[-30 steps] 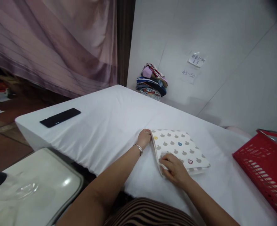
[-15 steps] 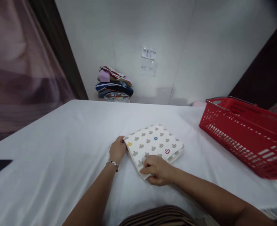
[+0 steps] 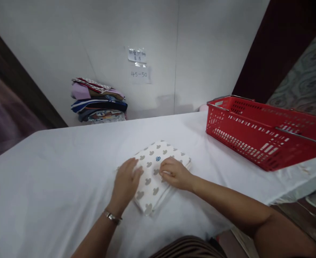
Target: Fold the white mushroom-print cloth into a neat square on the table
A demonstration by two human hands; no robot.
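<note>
A folded white cloth (image 3: 158, 152) printed with grey shapes and one blue one lies on the white-covered table (image 3: 53, 168) in front of me. My left hand (image 3: 125, 182) lies flat on its left part, fingers stretched out, a bracelet on the wrist. My right hand (image 3: 175, 173) rests on the cloth's middle with its fingers curled and pressed down on the fabric. Both hands touch the cloth; neither lifts it.
A red plastic basket (image 3: 257, 130) with metal handles stands on the table at the right, near the edge. A stack of folded clothes (image 3: 97, 102) sits at the back against the white wall, under a paper note (image 3: 136, 55). The floor drops off at lower right.
The view has swung to the right, so the phone and curtain left the picture. My left hand moved from the cloth's left edge onto its top; my right hand slid up from the near corner to the middle.
</note>
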